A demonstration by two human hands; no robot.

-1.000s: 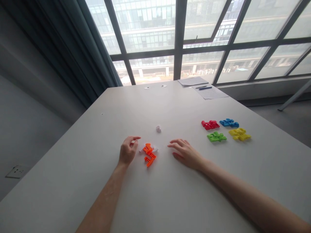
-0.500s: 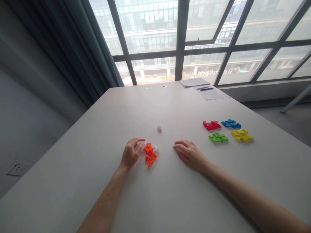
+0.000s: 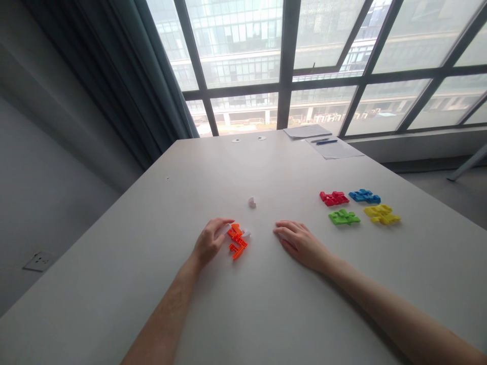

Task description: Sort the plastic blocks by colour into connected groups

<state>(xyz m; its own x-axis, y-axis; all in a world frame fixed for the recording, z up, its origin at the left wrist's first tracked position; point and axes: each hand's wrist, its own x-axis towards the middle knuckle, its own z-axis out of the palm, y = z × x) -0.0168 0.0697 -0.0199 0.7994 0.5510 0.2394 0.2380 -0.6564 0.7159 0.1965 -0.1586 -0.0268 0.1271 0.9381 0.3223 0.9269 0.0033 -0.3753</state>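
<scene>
White table (image 3: 213,172), unreadable paper (image 3: 337,151), orange pieces (image 3: 236,232), left hand (image 3: 208,242) grip unclear, right hand (image 3: 302,242) unclenched

The bright orange plastic cluster (image 3: 238,242) lies flat on the white table (image 3: 213,172), an angular, zigzag shape with notches and slots, its upper part broader and its lower end slanting down to the left. A small white piece (image 3: 247,233) sits at its upper right edge, whether touching is unclear. Beyond them, a separate small white block (image 3: 251,203) stands alone, its outline stepped.
</scene>
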